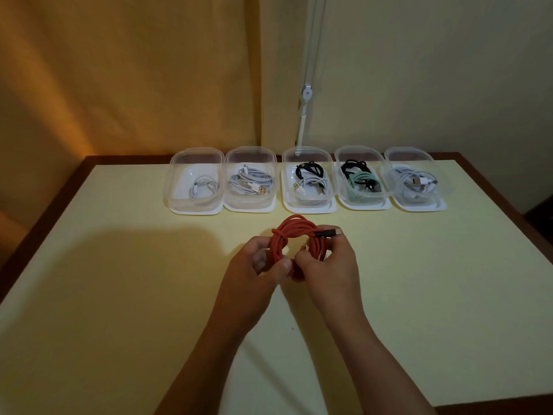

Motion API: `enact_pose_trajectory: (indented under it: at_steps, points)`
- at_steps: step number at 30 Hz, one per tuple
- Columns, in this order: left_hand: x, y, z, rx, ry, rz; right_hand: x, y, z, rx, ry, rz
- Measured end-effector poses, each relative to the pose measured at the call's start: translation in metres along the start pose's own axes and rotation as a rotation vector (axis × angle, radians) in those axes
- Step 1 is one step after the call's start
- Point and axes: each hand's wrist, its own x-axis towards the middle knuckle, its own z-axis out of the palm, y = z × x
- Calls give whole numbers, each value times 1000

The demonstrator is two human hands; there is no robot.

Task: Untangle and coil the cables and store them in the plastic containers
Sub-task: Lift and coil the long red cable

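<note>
Nearly done imo. Five plastic containers [194, 163] in a row at far side of table [119, 265], all w/ coiled cables already in. Last one, red cable [294, 227], coiled & held above table near me: my left hand [257, 265] grips one side, right hand [327, 262] pinches the other, plug end [329, 233] sticking out. Left: tuck end, drop in a box, prob leftmost.

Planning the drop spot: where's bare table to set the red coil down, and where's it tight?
Bare: the table left of the left hand, the patch right of the right hand, and a strip between the red cable and the containers. Crowded: the back row, five containers nearly rim to rim, all holding cables.
</note>
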Motion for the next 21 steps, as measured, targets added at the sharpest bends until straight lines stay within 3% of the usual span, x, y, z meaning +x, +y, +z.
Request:
enact_pose_trajectory:
  at_steps: [11, 21]
  points:
    - [3, 2, -12, -133, 99, -92, -2, -9, 0, 46, -199, 5]
    - [5, 2, -21, -90, 117, -99, -3, -6, 2, 38, -195, 4]
